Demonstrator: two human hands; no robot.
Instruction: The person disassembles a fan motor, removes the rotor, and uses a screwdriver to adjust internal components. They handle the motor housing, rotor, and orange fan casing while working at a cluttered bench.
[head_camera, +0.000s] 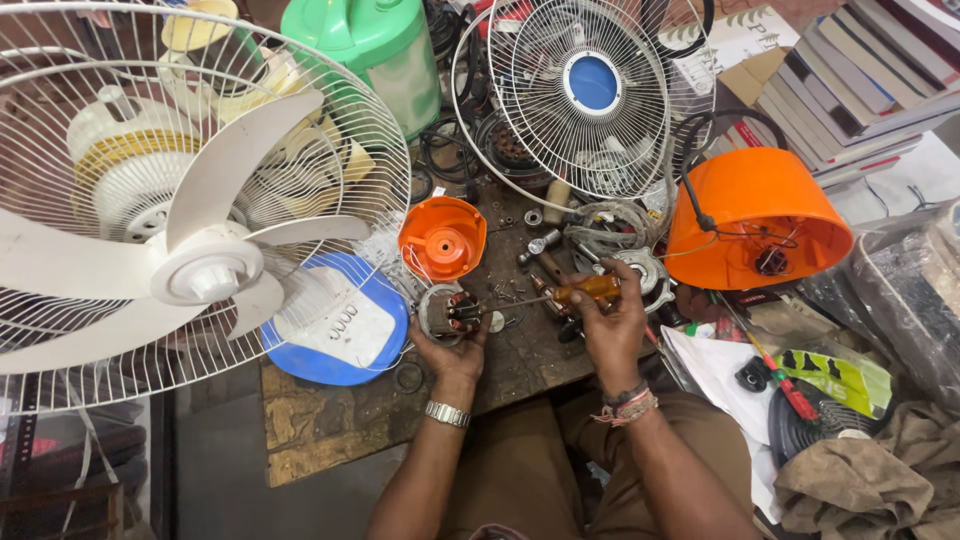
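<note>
Left hand: the left hand (452, 345) grips a small fan motor stator (447, 312) with copper windings, held just above the desk (330, 420).
Right hand: the right hand (612, 318) closes on an amber-handled screwdriver (588, 290), its shaft reaching the stator.
Containers: an orange plastic motor cover (443, 238) lies open side up beyond the left hand; a larger orange housing (760, 215), wires inside, sits beyond the right.
Surface: worn desk strewn with screws, beside a white caged fan (190, 250).

Both hands forward — left hand (450, 345) cupped, right hand (612, 325) fingers curled tight.
</note>
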